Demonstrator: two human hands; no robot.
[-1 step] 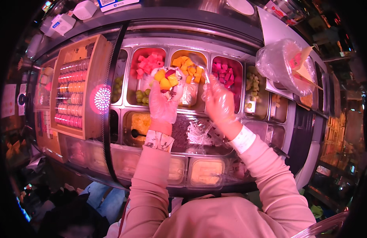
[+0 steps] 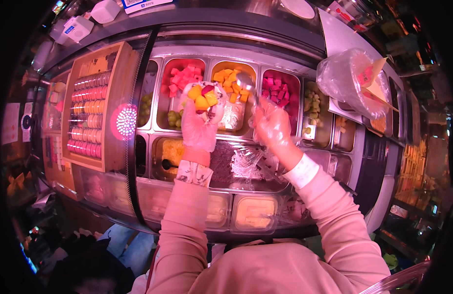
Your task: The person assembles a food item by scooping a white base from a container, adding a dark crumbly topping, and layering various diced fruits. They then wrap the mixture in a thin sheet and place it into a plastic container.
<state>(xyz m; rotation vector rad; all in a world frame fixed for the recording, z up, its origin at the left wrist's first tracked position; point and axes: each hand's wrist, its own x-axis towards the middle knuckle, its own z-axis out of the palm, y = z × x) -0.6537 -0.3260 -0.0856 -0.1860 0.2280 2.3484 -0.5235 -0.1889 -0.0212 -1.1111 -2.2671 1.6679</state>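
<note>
My left hand [image 2: 198, 130], in a clear plastic glove, is closed round a pale, dark-speckled base [image 2: 217, 109] heaped with yellow fruit cubes [image 2: 203, 101] and a dark red piece. Whether that base is a wrap or a bowl I cannot tell. It hangs over the steel pans of cut fruit. My right hand [image 2: 273, 125], gloved too, grips a metal spoon [image 2: 245, 81]. The spoon's bowl is over the pan of orange-yellow cubes [image 2: 228, 78]. Beside that pan lie pink cubes [image 2: 184, 78] on the left and magenta cubes [image 2: 275, 91] on the right.
Green grapes [image 2: 174, 118] sit just left of my left hand. Nearer me is a pan with dark and white contents [image 2: 246, 164], partly under plastic film. A wooden rack of coloured rolls [image 2: 89, 108] stands at left, a plastic-wrapped stack [image 2: 344, 73] at right. Lidded tubs [image 2: 256, 213] line the front.
The spoon's bowl has come slightly nearer to me over the orange-yellow cubes, and my right hand has shifted a little. My left hand has moved slightly left with the fruit-topped base.
</note>
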